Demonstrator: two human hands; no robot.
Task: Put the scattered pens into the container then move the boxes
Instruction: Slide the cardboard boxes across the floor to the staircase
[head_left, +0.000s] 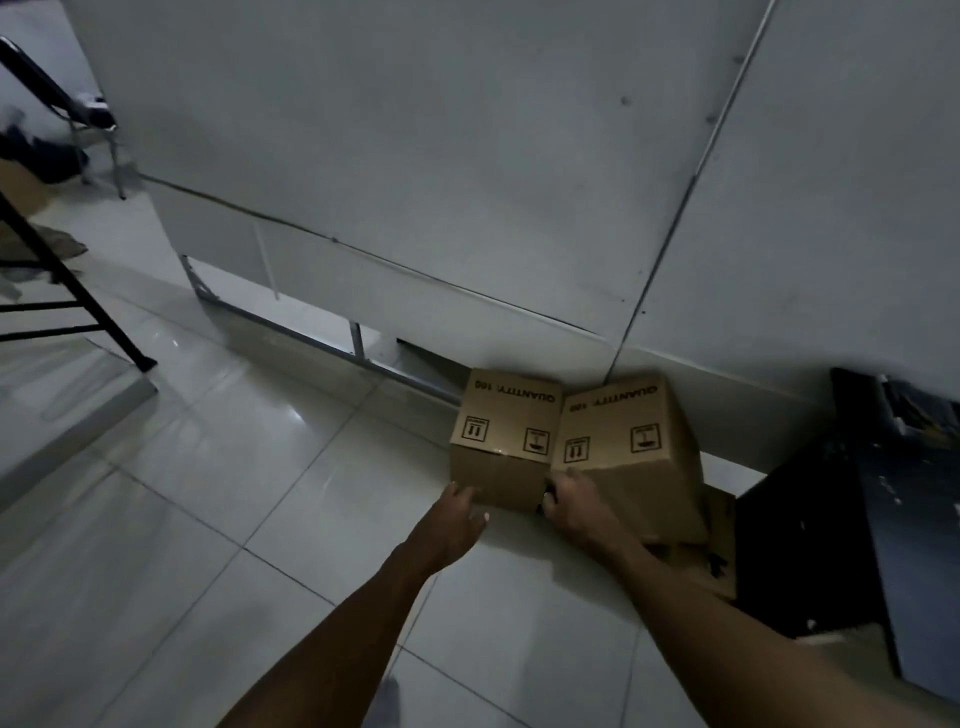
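Both hands are on the left cardboard box (506, 441), which sits on the tiled floor (234, 467) against the white wall panel (467, 182), touching the right cardboard box (631, 447) beside it. The left hand (457, 514) is open with fingers at the near-left bottom corner; the right hand (576, 501) is curled into the seam between the boxes, though a closed grip is not clear. Get fingers under both corners and lift level — both boxes are closed, contents hidden, no pens or container visible.
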